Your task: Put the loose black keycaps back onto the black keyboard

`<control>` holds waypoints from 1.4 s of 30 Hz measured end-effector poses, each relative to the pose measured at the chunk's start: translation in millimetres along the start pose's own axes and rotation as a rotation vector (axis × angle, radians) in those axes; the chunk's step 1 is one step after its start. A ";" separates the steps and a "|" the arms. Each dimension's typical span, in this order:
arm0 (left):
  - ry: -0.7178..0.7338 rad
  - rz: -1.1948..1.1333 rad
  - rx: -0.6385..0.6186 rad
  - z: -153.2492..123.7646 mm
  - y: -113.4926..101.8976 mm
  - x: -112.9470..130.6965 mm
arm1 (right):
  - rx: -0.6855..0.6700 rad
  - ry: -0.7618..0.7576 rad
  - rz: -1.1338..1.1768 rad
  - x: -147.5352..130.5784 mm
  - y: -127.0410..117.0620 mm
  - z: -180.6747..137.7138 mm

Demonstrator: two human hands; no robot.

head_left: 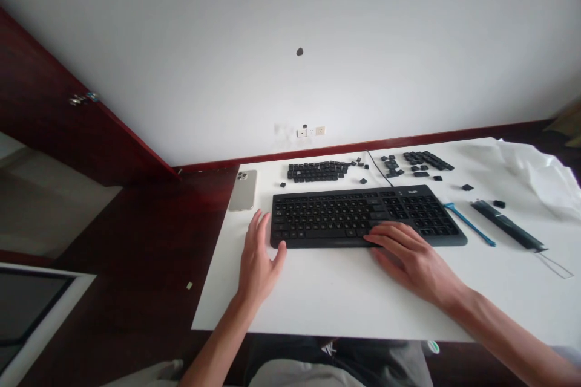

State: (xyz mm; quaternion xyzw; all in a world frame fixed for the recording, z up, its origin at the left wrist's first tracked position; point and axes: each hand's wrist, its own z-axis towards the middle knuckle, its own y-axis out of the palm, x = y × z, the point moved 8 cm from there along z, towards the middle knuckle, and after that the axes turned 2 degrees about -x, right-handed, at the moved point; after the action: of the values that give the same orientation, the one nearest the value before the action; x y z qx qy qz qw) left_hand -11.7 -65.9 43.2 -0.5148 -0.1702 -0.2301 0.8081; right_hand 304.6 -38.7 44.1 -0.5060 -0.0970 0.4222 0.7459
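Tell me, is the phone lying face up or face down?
Face down: the phone lies on the table with its rear cameras showing.

Probably a room in a home: a red-brown door (pixel 54 81) with a metal handle (pixel 77 100), a plain pale wall (pixel 204 60) with 3 socket plates (pixel 311 132), red skirting (pixel 209 164), dark floor (pixel 149 248).

A keyboard (pixel 363 216) lay on a table (pixel 336 296), groups of keycaps (pixel 318 174) behind it, a phone (pixel 244 190) off its rear left corner, one tool (pixel 471 225) then a second tool (pixel 507 224) rightward, left hand (pixel 261 260) by its left end, right hand (pixel 413 257) at its front edge.
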 end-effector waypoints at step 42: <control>0.157 0.195 -0.096 -4.4 15.2 16.2 | 0.156 0.395 -0.142 50.2 -28.2 -5.3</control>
State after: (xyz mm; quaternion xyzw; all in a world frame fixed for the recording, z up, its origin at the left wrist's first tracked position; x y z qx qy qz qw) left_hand 10.3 -67.5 38.2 -0.5476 -0.0443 -0.1978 0.8118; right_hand 354.0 -9.4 51.1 -0.5115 0.0487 0.2675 0.8151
